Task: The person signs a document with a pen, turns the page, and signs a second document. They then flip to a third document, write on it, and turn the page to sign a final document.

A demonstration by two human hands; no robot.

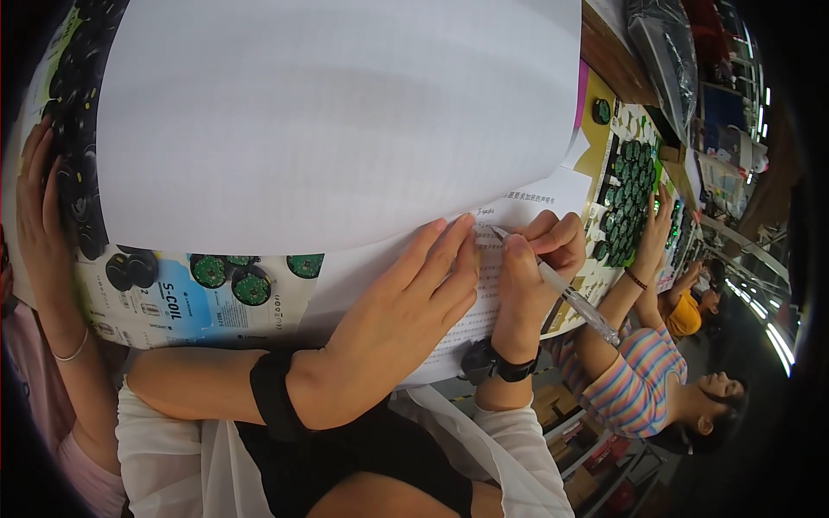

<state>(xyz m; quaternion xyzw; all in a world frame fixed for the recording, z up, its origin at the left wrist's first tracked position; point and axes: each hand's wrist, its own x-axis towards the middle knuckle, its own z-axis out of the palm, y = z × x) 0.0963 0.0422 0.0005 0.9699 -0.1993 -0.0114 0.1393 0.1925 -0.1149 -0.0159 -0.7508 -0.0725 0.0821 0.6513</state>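
My right hand (540, 268) is closed around a clear pen (580, 304), its tip on a printed sheet (566, 186) beside some handwriting. My left hand (397, 302) lies flat with its fingers stretched out, the fingertips resting at the curled edge of a large white page (337, 121). That page arches up and covers much of the far part of the table. Under my left hand the printed sheet goes on, and its text is partly hidden by the hand. A black watch (499, 361) is on my right wrist and a black band (275, 393) on my left.
Round green circuit boards (250, 285) lie on a printed mat at the left, near black round parts (131, 269). More boards (629, 203) crowd the right, by the hand (654, 229) of a person in a striped shirt. Another person's hand (39, 198) rests at the far left.
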